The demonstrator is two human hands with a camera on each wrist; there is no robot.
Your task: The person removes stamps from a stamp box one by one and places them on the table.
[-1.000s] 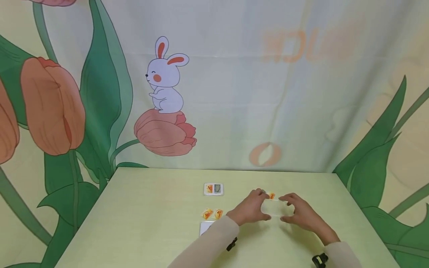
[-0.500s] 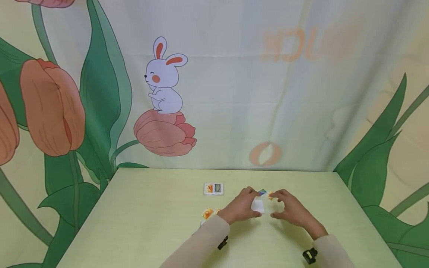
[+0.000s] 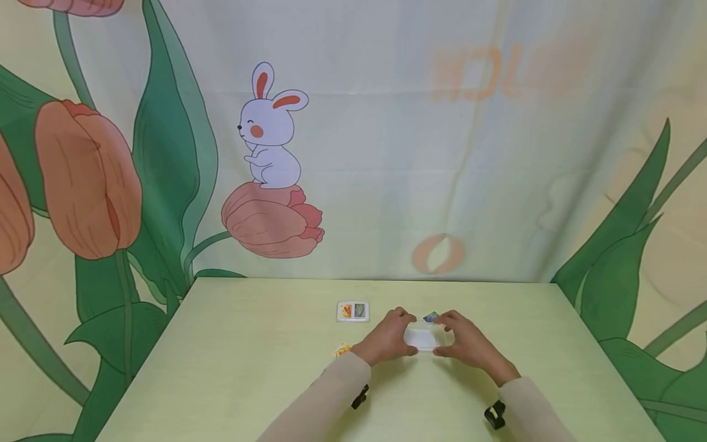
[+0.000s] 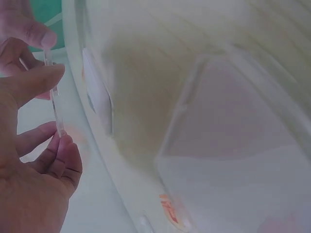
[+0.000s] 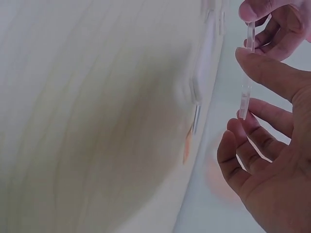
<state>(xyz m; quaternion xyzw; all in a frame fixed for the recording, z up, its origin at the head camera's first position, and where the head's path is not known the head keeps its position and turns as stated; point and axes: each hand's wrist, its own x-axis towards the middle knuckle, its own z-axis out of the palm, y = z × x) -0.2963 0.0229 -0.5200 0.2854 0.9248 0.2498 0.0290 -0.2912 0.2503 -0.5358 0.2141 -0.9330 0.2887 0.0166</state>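
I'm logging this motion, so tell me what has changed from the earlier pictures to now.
The left hand and right hand have moved the clear panel leftward; a white rectangle now shows between them, and more of the blue-green card is visible. Nothing was let go or newly taken: both hands still grip the panel. The two-picture case stayed put.

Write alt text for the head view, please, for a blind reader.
A person's left hand and right hand hold a thin clear plate over a pale green table. Beyond it lies a blue-green picture tile; farther left are a two-picture card and an orange tile. Behind hangs a backdrop printed with tulips and a rabbit.
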